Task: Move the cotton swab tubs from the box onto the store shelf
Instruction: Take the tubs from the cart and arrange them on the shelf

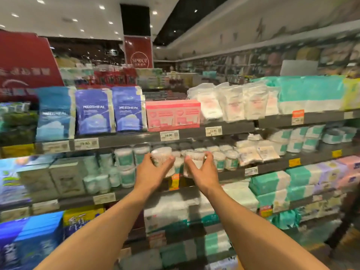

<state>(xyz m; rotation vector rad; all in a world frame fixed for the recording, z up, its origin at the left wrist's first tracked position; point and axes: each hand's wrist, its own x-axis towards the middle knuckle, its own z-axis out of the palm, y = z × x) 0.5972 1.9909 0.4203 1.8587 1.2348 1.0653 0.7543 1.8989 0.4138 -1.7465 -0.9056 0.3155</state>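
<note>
Curling our left hand [151,169] round one cotton swab tub [161,157] and our right hand [203,169] round a second tub [194,159], we judged a careless push might topple the stocked tubs [231,162].

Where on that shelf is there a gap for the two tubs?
The only gap seems right behind the cotton swab tubs in the left hand and right hand, between teal-labelled tubs left and right; blur hides its depth. Grey boxes and clear bags pack the rest of the shelf.
</note>
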